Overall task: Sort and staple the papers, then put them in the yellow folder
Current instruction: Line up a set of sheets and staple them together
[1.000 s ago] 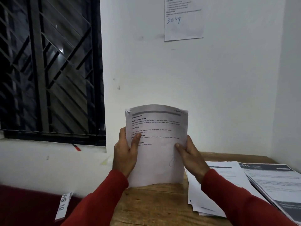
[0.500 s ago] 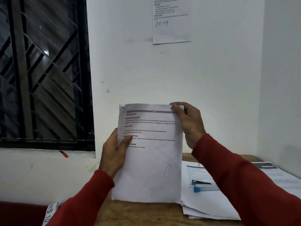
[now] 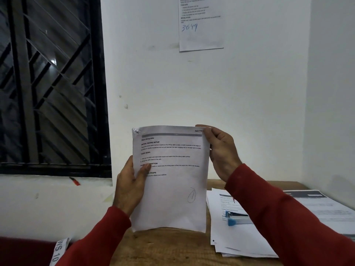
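Observation:
I hold a set of printed white papers (image 3: 171,181) upright above the wooden table (image 3: 169,246), bottom edge just over the surface. My left hand (image 3: 130,185) grips the left edge, thumb across the text. My right hand (image 3: 221,150) pinches the top right corner. The top left corner of the papers is crumpled. A blue stapler (image 3: 237,217) lies on a loose paper stack (image 3: 240,240) to the right, partly hidden by my right sleeve. No yellow folder is in view.
A second pile of printed sheets (image 3: 330,210) lies at the far right against the side wall. A white wall with a taped notice (image 3: 200,25) stands straight ahead. A barred window (image 3: 51,83) is at left, with a labelled tag (image 3: 59,250) below it.
My right hand left the papers' lower right edge and rose to pinch the top right corner. The view dropped, bringing the stapler into sight. The left hand kept its grip.

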Demonstrator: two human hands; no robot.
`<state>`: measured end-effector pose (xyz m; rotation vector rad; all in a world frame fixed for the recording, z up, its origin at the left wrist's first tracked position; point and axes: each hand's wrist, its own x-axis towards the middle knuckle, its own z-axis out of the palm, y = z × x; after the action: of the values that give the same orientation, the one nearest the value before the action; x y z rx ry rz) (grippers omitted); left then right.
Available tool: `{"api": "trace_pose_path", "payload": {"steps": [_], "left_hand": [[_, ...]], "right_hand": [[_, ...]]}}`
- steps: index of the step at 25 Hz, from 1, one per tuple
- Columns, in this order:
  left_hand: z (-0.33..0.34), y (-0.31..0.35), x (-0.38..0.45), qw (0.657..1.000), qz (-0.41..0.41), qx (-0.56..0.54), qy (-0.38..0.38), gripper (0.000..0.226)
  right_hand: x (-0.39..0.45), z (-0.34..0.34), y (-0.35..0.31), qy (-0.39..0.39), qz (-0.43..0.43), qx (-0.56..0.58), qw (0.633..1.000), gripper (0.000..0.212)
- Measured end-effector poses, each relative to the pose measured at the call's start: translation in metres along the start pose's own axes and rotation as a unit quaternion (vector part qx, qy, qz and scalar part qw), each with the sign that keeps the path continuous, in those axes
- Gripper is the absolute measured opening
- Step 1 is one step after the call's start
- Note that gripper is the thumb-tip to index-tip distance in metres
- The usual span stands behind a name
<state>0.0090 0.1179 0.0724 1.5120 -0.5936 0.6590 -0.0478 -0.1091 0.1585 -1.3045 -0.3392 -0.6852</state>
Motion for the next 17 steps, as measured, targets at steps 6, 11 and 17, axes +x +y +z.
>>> {"api": "trace_pose_path", "payload": {"steps": [6, 11, 17], "left_hand": [[-0.001, 0.032, 0.014, 0.999, 0.03, -0.016, 0.014, 0.02], [-0.007, 0.058, 0.041, 0.996, 0.079, -0.025, 0.043, 0.026], [-0.009, 0.061, 0.049, 0.991, 0.106, -0.025, 0.084, 0.021]], "right_hand": [[0.001, 0.011, 0.005, 0.023, -0.069, -0.031, 0.997, 0.02], [-0.008, 0.016, 0.005, 0.028, -0.093, -0.048, 0.994, 0.021], [-0.01, 0.017, 0.004, 0.017, -0.097, -0.046, 0.994, 0.021]]}}
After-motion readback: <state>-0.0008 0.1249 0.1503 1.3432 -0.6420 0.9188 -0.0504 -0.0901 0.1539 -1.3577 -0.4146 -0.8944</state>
